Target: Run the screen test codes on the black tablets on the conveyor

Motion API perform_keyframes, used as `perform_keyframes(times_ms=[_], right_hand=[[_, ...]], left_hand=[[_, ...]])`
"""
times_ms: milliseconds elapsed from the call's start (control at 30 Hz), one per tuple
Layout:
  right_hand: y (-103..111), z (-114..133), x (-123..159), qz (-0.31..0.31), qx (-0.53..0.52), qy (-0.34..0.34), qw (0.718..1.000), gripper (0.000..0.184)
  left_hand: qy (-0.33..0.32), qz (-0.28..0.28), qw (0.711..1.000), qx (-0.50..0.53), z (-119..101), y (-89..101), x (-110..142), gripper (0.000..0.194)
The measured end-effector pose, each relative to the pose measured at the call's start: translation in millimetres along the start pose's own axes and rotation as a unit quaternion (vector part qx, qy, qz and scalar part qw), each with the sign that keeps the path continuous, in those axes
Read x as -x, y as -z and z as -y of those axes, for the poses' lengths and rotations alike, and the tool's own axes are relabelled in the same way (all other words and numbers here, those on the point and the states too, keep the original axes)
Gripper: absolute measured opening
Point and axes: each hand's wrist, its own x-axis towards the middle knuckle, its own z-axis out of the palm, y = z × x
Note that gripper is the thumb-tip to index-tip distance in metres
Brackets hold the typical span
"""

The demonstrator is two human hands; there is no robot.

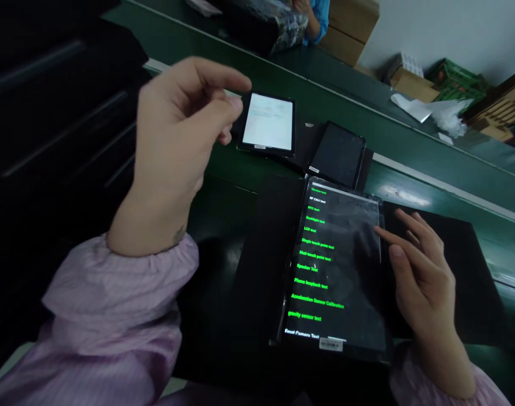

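A black tablet lies on a black mat, its screen listing test items in green text under a film of glare. My right hand rests at the tablet's right side, with the index fingertip on the screen near its right edge. My left hand is raised in the air, holding nothing, its fingertips curled above a second tablet with a pale, lit screen. Beside that one lies a third tablet, its screen dark. Pale pink striped sleeves cover both my wrists.
The tablets sit on a dark green workbench with a white-edged strip. A co-worker's blue sleeve and a wrapped package are at the top. Cardboard boxes, a green crate and white plastic wrap lie beyond. A black rack fills the left.
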Motion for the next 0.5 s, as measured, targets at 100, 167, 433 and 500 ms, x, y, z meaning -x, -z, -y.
perform_keyframes(times_ms=[100,167,433,500], right_hand=[[3,-3,10,-0.008,-0.036,-0.035,0.999,0.029],[6,-1,15,-0.020,-0.059,-0.063,0.996,0.029],[11,-2,19,-0.026,-0.104,-0.041,0.993,0.029],[11,-4,19,-0.021,-0.107,-0.028,0.994,0.029]], left_hand=[[0.031,0.024,0.999,-0.007,3,-0.4,4,0.029],[0.052,0.044,0.997,-0.034,4,0.3,10,0.025],[0.174,0.129,0.958,-0.187,11,7.0,41,0.032],[0.196,0.144,0.946,-0.212,12,7.4,46,0.038]])
